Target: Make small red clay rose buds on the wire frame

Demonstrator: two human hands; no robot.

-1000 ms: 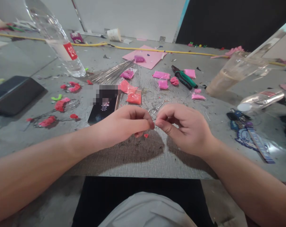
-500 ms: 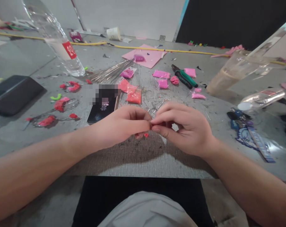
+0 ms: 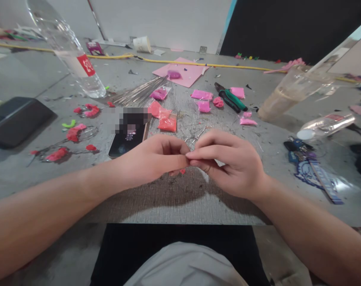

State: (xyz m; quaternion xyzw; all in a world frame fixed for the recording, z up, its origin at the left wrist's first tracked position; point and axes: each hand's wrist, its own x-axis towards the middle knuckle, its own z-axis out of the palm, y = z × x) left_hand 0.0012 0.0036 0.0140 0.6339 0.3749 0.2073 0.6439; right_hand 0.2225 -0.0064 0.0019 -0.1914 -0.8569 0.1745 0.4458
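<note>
Above the near part of the table, my left hand (image 3: 165, 155) and my right hand (image 3: 231, 161) meet at the fingertips, both closed in a pinch. Whatever sits between the fingers is hidden. A small red bit of clay (image 3: 183, 171) shows just under my left fingers; whether it is held or lies on the table I cannot tell. Thin silvery wire (image 3: 195, 137) curves out behind the fingertips. Beyond my hands lie an orange-red clay packet (image 3: 167, 121) and a phone (image 3: 129, 139), close to my left wrist.
Wire rings with red clay (image 3: 57, 154) lie at left, near a water bottle (image 3: 76, 63). Farther back are a bundle of wires (image 3: 138, 92), pink clay packets (image 3: 202, 94) and green-handled pliers (image 3: 232, 99). A drink cup (image 3: 280, 99), small bottle (image 3: 326, 125) and keys (image 3: 299, 147) stand or lie right.
The whole view has shifted slightly, with things appearing a little farther left. Both hands keep their pinch at the same spot, the fingertips having moved only a little.
</note>
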